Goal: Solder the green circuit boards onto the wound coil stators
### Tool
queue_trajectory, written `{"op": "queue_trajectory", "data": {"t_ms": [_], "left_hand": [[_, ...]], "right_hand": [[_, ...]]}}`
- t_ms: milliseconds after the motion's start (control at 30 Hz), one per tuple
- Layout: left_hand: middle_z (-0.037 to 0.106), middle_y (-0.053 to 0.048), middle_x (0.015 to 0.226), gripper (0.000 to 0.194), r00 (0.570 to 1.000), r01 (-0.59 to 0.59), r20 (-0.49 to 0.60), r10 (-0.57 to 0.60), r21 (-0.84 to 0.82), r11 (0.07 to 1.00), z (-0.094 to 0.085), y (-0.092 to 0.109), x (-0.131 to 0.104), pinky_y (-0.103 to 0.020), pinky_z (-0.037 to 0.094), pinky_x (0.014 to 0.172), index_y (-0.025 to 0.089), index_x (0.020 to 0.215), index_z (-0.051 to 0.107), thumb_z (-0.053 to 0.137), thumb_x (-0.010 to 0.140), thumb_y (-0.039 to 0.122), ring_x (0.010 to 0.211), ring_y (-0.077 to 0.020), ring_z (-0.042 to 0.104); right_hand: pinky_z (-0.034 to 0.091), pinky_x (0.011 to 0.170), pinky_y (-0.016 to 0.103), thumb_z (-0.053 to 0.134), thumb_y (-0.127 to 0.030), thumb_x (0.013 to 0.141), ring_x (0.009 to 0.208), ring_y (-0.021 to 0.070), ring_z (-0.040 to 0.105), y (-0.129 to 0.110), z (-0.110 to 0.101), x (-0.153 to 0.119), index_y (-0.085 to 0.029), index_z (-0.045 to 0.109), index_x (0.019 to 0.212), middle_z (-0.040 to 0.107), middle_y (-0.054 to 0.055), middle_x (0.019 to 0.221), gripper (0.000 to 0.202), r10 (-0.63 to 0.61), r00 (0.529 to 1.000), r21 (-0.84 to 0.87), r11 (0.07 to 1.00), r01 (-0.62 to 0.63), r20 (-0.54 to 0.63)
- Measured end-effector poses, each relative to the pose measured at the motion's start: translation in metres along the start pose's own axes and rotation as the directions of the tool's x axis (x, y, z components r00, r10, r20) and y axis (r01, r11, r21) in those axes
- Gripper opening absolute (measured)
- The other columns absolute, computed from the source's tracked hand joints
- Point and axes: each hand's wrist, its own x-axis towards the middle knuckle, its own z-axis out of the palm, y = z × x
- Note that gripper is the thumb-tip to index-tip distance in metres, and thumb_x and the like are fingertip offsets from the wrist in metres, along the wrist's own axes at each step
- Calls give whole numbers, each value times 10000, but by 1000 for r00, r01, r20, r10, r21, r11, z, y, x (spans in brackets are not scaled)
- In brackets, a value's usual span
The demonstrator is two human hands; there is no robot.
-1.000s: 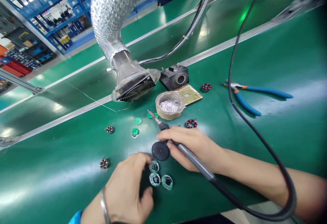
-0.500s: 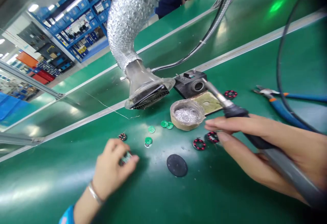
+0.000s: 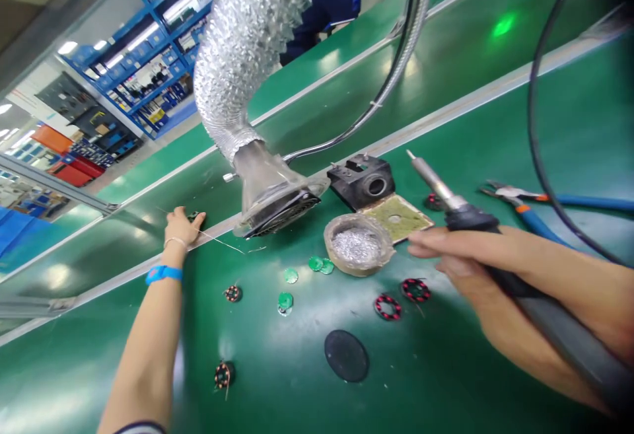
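Left hand (image 3: 179, 228) far forward, arm (image 3: 152, 338) outstretched; right hand (image 3: 555, 269) near, curled.

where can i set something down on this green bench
Bare bench lies between the black disc and the lower copper coil, and, bar a few specks, between the disc and the right hand. Crowded: around the tub, with the yellowish plate and black holder behind it.

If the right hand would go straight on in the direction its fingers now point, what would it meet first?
Probably the round container, in line with the right hand; depth is unclear, so the hand might pass above.
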Motion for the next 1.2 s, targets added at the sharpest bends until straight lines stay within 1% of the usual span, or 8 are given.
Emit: {"op": "queue_trajectory", "data": {"t_ms": [100, 167, 267, 367, 600, 900, 1100, 1200], "left_hand": [[603, -200, 1113, 617, 996, 84, -7, -84, -70, 994, -10, -6, -44, -516, 460, 893, 35, 1066, 584, 523, 828, 601, 1018, -346, 585], [650, -140, 1040, 601, 994, 89, 84, -77, -161, 983, -14, -9, -92, -448, 524, 786, 102, 1093, 591, 478, 821, 626, 852, -280, 637], [595, -124, 1172, 687, 959, 38, 273, 71, -375, 926, -17, -2, -170, -395, 548, 757, 156, 1282, 490, 491, 801, 646, 895, -245, 615], [457, -161, 1316, 872, 960, -18, 258, 107, -325, 945, -14, 21, -213, -431, 530, 832, 150, 1431, 319, 619, 747, 601, 1024, -275, 561], [555, -114, 1153, 408, 928, -149, 271, 255, -359, 922, -12, 47, -211, -437, 484, 901, 172, 1213, 545, 566, 847, 350, 1047, -260, 537], [468, -123, 1245, 639, 818, -387, 230, 527, -457, 801, -21, 89, -221, -433, 410, 995, 151, 1322, 427, 641, 720, 184, 1125, -265, 450], [553, -61, 1079, 442, 703, -487, 281, 653, -479, 730, -23, 90, -205, -372, 439, 856, 235, 1218, 549, 509, 812, 65, 960, -215, 487], [567, -59, 1036, 317, 694, -493, 299, 655, -466, 735, -24, 89, -201, -365, 439, 828, 228, 1160, 578, 526, 865, 125, 927, -211, 491]], "right_hand": [[539, 611, 236, 532, -245, 936, 654, 126, 681, -6, -9, 9, -260, 621, 1075, 720, -28, 837, 166, 60, 998, -146, 988, -60, -9], [538, 572, 183, 493, -222, 955, 583, 95, 665, -7, -11, 11, -230, 588, 1046, 707, -43, 759, 132, 47, 998, -161, 986, -40, 45], [543, 628, 185, 497, -118, 917, 621, 97, 670, -8, -6, 5, -219, 564, 1025, 702, -36, 787, 163, -127, 977, -54, 989, 138, 171], [498, 588, 237, 493, -66, 874, 610, 120, 626, -15, 10, -6, -216, 549, 1034, 673, -19, 762, 226, -272, 922, 76, 962, 262, 276], [330, 492, 259, 438, -37, 861, 507, 114, 433, -42, 42, -23, -191, 546, 958, 510, -29, 623, 211, -436, 807, 276, 896, 348, 398], [390, 537, 237, 440, -45, 829, 558, 112, 481, -33, 45, -46, -191, 507, 985, 542, -25, 678, 224, -321, 839, 307, 931, 196, 439], [432, 564, 247, 395, -22, 760, 602, 135, 511, -31, 39, -51, -191, 481, 1016, 570, 5, 739, 318, -260, 809, 294, 949, 113, 528], [417, 539, 248, 387, -19, 746, 591, 146, 475, -31, 38, -51, -191, 490, 998, 538, 5, 707, 322, -256, 815, 267, 955, 130, 519]]}}
